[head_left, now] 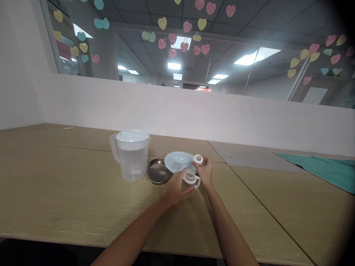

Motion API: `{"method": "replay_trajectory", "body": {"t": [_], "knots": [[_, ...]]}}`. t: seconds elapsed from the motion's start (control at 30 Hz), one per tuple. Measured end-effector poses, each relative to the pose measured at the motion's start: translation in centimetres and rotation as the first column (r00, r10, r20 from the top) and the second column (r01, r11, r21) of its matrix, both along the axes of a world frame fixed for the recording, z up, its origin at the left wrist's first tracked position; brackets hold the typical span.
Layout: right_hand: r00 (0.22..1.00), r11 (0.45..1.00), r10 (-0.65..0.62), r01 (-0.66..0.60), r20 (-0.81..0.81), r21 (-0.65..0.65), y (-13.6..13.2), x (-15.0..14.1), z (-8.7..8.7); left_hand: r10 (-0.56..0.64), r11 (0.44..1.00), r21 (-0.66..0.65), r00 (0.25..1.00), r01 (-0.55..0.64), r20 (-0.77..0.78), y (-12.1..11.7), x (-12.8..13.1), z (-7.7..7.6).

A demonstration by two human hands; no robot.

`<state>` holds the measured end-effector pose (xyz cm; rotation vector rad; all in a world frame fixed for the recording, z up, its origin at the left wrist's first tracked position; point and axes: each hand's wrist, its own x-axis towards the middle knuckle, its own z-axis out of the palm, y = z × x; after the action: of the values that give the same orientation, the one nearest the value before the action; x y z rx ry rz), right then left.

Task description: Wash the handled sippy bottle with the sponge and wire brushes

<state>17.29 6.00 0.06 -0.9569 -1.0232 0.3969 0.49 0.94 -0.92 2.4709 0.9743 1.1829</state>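
Observation:
My left hand (175,187) is closed round a small white cup with a looped handle (197,182); its round top faces up and shows a brownish inside. My right hand (205,173) pinches a round white lid with a small beige knob (198,159), held a little above and beyond the cup. Just behind both hands stands a pale blue-white bowl (174,159), partly covered by my fingers. A shallow round metal dish (158,173) is beside the bowl, to the left of my left hand.
Left of the metal dish stands a clear plastic pitcher (133,160) with a white lid and a side handle. A green cloth (324,167) lies at the far right of the wooden table (83,199). Behind is a white wall (177,111) below a window with heart-shaped notes.

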Motion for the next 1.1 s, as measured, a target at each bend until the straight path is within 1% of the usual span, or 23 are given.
{"method": "replay_trajectory", "body": {"t": [0.1,0.17,0.23,0.3,0.4,0.5,0.57,0.6,0.67,0.73,0.8,0.9,1.0,1.1], "knots": [[0.99,0.998,0.0,0.008,0.138,-0.06,0.1,0.7,-0.7,-0.001,1.0,0.013,1.0,0.001,0.012,0.0,0.0,0.0],[0.963,0.995,0.01,0.016,0.27,-0.096,0.2,1.1,-1.1,0.0,1.0,0.016,1.0,0.0,0.018,-0.1,-0.1,0.1],[0.919,0.995,-0.015,0.052,0.393,-0.085,0.1,1.4,-1.2,0.0,1.0,0.013,1.0,0.0,0.02,-0.1,-0.1,0.1],[0.874,0.992,-0.1,0.127,0.475,-0.024,-0.2,1.6,-1.1,-0.007,1.0,0.004,1.0,0.007,0.015,-0.1,0.0,0.1],[0.825,0.97,-0.234,0.233,0.514,0.068,-0.8,1.4,-0.6,-0.018,1.0,-0.009,1.0,0.018,0.011,-0.1,0.0,0.2],[0.834,0.959,-0.282,0.259,0.475,0.116,-1.1,1.2,-0.5,-0.011,1.0,-0.017,1.0,0.012,0.014,-0.1,0.0,0.3],[0.874,0.967,-0.254,0.226,0.413,0.116,-0.9,1.1,-0.6,-0.007,1.0,-0.025,1.0,0.008,0.009,-0.1,-0.1,0.3],[0.903,0.977,-0.214,0.19,0.372,0.101,-0.8,1.0,-0.6,-0.008,1.0,-0.028,1.0,0.008,0.006,-0.1,-0.1,0.3],[0.951,0.996,-0.091,0.081,0.296,0.048,-0.6,0.9,-0.7,-0.014,0.999,-0.03,1.0,0.014,0.007,-0.1,-0.2,0.3],[0.966,1.0,0.023,-0.019,0.257,-0.017,-0.5,0.8,-0.6,-0.022,0.999,-0.023,1.0,0.022,0.012,-0.2,-0.2,0.3],[0.959,0.996,0.075,-0.058,0.273,-0.07,-0.7,0.8,-0.4,-0.029,0.999,-0.014,0.999,0.03,0.019,-0.2,-0.2,0.3],[0.932,0.989,0.068,-0.016,0.357,-0.145,-1.2,0.9,-0.2,-0.038,0.999,-0.01,0.999,0.038,0.032,-0.3,-0.2,0.4],[0.893,0.973,0.062,0.047,0.447,-0.228,-1.6,1.1,-0.2,-0.06,0.997,-0.037,0.998,0.061,0.029,-0.4,-0.3,0.6],[0.883,0.969,0.054,0.068,0.467,-0.239,-1.6,1.1,-0.4,-0.077,0.995,-0.062,0.996,0.079,0.035,-0.5,-0.3,0.7]]}}
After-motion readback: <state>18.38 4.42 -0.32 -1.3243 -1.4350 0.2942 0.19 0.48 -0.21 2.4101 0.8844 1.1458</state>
